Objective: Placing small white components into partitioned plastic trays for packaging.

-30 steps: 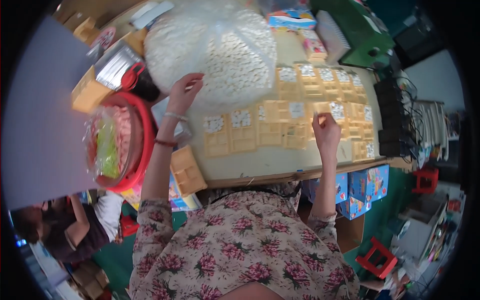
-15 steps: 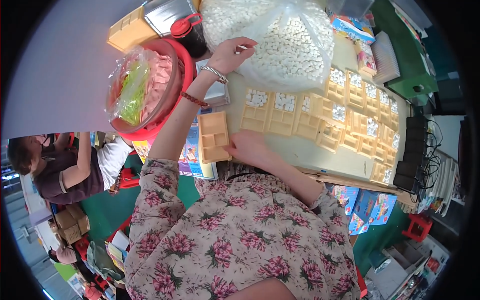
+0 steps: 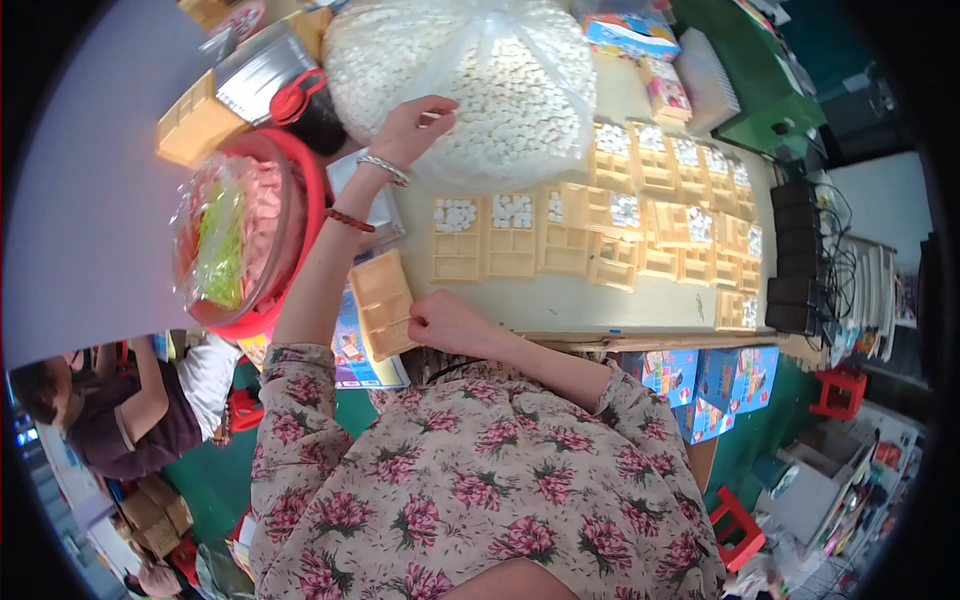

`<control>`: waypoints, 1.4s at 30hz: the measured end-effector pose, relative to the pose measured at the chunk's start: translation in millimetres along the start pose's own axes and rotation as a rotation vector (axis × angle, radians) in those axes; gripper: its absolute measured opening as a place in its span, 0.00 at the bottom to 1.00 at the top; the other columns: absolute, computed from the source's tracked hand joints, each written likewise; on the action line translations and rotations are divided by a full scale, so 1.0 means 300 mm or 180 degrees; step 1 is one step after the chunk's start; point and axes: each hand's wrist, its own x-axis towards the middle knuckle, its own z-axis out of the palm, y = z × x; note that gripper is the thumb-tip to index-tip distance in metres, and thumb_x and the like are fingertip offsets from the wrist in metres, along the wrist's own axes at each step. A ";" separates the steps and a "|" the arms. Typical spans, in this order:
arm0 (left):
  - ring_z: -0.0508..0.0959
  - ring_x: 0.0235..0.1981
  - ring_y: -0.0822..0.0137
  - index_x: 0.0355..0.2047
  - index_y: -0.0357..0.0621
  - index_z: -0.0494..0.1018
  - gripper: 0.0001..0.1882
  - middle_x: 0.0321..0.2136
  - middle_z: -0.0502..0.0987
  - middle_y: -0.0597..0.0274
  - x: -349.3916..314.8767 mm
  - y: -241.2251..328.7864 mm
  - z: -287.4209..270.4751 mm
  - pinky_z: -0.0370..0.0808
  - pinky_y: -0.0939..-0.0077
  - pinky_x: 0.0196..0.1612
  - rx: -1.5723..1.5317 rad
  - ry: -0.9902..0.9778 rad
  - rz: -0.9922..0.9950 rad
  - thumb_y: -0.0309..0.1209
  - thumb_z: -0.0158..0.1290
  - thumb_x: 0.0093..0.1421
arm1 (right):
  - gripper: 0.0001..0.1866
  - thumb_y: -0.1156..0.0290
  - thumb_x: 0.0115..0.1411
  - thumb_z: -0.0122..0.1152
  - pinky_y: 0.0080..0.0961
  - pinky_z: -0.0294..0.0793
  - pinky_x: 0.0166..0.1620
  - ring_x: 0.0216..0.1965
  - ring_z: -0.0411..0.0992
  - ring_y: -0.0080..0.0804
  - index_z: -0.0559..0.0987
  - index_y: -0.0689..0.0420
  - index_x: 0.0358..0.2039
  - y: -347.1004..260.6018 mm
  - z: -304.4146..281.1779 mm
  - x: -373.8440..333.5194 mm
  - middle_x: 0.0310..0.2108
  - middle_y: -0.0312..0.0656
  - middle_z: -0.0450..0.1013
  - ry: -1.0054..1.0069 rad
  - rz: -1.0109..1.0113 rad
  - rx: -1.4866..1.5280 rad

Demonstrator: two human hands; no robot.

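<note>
My left hand (image 3: 412, 132) is over the near left part of a big clear plastic bag (image 3: 500, 95) full of small white cubes. Its fingers are loosely curled, with the thumb apart from them, and I make out nothing held. Close to my body, my right hand (image 3: 450, 325) is closed on the right edge of a beige compartment tray (image 3: 383, 305). That tray sits tilted at the table's front, and no cubes show in it. To the right lie several similar beige trays (image 3: 512, 250), each with white cubes in one compartment.
At the left stands a red basin (image 3: 312, 190) with pink and green packets in clear plastic. Behind it are a black bottle with a red lid (image 3: 297, 97) and beige trays (image 3: 200, 120). Black boxes with cables (image 3: 795, 255) line the right edge. A person (image 3: 130, 410) sits at left.
The view has shifted, so the table's things sit further left. The tray at my right hand has turned and tilted. My left hand stays by the bag, its fingers still loosely curled.
</note>
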 end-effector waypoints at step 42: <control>0.71 0.36 0.67 0.42 0.48 0.71 0.19 0.39 0.69 0.59 0.133 -0.081 0.169 0.71 0.75 0.38 0.0454 0.0709 0.0214 0.36 0.55 0.49 | 0.09 0.68 0.43 0.51 0.34 0.69 0.32 0.26 0.70 0.43 0.73 0.62 0.18 0.207 -0.654 0.034 0.21 0.50 0.70 0.1284 0.0549 -0.0758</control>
